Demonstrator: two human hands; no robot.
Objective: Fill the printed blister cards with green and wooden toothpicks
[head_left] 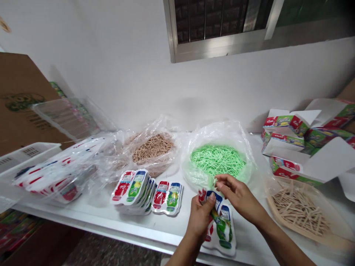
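Note:
Near the table's front edge, my left hand (202,216) is closed around the top of a white packet (222,231) printed with red and green bottle shapes. The packet's upper part is bent, and more of the same print shows beneath it. My right hand (231,190) is at the packet's top edge, thumb and fingers pinched on a few light green sticks (212,181). Just behind my hands sits a clear plastic bag (191,173) full of green sticks (219,159). To the left is a stack of similar printed packets (130,188), with a smaller pile (167,197) beside it.
Brown sticks (154,147) fill another plastic bag. A shallow tray (273,208) of tan sticks lies right, below open printed boxes (288,129). At left are bagged packets (63,166), a white basket (41,149) and a cardboard box (22,99). A wall stands behind.

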